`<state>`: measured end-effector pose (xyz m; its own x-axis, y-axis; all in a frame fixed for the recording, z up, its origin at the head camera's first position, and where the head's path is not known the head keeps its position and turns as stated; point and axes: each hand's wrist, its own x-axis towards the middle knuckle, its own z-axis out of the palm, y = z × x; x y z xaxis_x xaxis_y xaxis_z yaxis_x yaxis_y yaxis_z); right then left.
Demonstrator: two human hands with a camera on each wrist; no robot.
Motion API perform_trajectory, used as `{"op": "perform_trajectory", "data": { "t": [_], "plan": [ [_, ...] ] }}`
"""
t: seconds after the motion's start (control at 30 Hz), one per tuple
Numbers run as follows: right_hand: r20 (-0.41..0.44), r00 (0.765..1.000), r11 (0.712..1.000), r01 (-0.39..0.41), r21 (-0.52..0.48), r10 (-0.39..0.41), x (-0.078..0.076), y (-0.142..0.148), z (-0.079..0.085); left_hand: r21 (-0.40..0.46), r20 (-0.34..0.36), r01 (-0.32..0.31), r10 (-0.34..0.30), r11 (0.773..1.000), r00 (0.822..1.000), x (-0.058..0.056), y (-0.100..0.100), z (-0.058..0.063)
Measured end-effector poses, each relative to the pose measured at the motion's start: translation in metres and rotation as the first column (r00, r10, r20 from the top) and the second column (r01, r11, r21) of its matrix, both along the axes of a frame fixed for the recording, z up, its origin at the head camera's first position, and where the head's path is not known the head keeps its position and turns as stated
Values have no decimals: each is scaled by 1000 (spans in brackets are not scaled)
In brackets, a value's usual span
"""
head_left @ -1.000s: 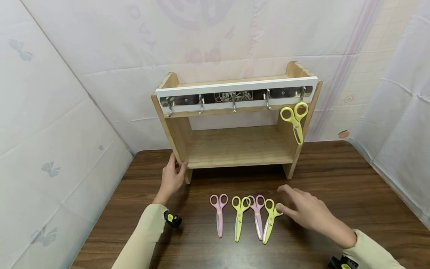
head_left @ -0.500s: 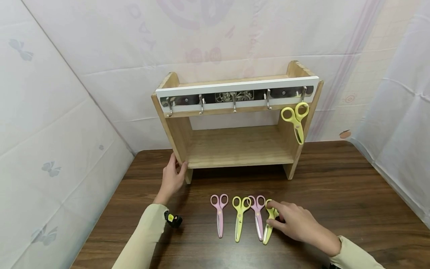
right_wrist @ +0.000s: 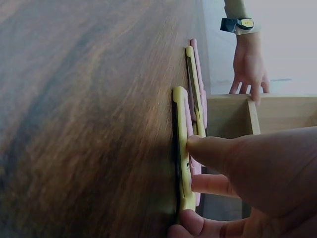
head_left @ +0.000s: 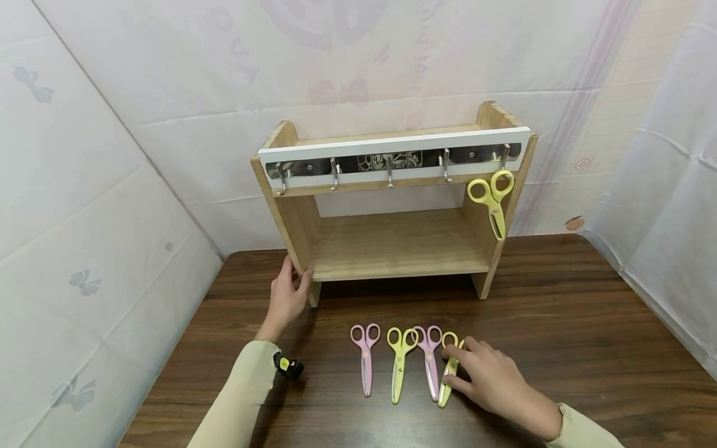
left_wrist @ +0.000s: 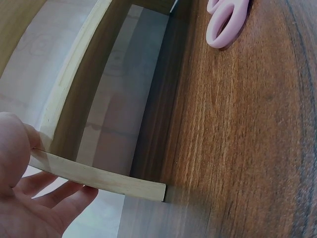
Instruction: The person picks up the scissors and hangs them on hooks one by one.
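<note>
My left hand [head_left: 287, 302] grips the lower left side panel of a small wooden shelf [head_left: 400, 246]. In the left wrist view, the thumb is on the inside of that panel and the fingers are behind it. On the table, my right hand [head_left: 495, 379] pinches a pair of yellow scissors [head_left: 445, 393] at the right end of a row; its fingers partly cover the handles. The right wrist view shows these yellow scissors [right_wrist: 182, 144] lying low over the wood, thumb and fingertips against them. Left of them lie pink scissors [head_left: 431, 370], yellow scissors [head_left: 398, 373] and more pink scissors [head_left: 366, 367].
Across the shelf's top front runs a white hook rail [head_left: 392, 140] with several metal hooks. Yellow scissors [head_left: 493, 202] hang from its rightmost hook. The dark wood table [head_left: 582, 311] extends to both sides, with pale patterned cloth [head_left: 168, 118] behind and at the sides.
My right hand has moved left from beside the rightmost yellow scissors onto them, fingers and thumb closing in. The left hand stays at the shelf's side panel.
</note>
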<state>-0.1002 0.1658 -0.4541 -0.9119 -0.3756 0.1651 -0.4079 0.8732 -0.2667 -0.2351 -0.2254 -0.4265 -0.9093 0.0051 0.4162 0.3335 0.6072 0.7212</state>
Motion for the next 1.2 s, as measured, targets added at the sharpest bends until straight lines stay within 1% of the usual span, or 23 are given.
{"op": "perform_trajectory", "data": {
  "t": [0.13,0.23,0.4,0.5,0.63,0.7,0.73,0.83,1.0,1.1,1.2],
  "plan": [
    [3,1000,1000,-3,-2,3,0,0,-1,-3,-6,-2,2,1000,1000,0,0,0],
    [16,1000,1000,-24,2,24,0,2,0,-9,-13,-6,6,1000,1000,0,0,-1],
    [48,993,994,-112,-6,112,-3,14,5,-16,-23,-12,12,1000,1000,0,0,-2],
    [46,981,982,-189,-9,189,-5,24,8,-12,-18,-11,11,1000,1000,1,0,-1],
    [-15,952,952,-305,-10,305,-8,39,10,-10,-15,-6,5,1000,1000,1,0,-1],
    [-46,937,938,-348,-13,347,-10,47,10,-15,-18,-4,4,1000,1000,0,0,0],
    [-49,933,933,-359,-16,357,-11,51,10,-15,-20,-4,4,1000,1000,0,0,0],
    [-48,935,936,-353,-13,352,-13,63,12,-15,-19,-4,4,1000,1000,1,0,1],
    [-28,961,961,-275,14,275,-19,80,13,-13,-9,-7,6,1000,1000,0,0,1],
    [31,971,971,-238,6,238,-23,87,13,-11,-8,-8,8,1000,1000,0,0,1],
    [92,969,973,-229,-30,230,-27,92,12,-11,-9,-8,8,1000,1000,0,0,0]
  ]
}}
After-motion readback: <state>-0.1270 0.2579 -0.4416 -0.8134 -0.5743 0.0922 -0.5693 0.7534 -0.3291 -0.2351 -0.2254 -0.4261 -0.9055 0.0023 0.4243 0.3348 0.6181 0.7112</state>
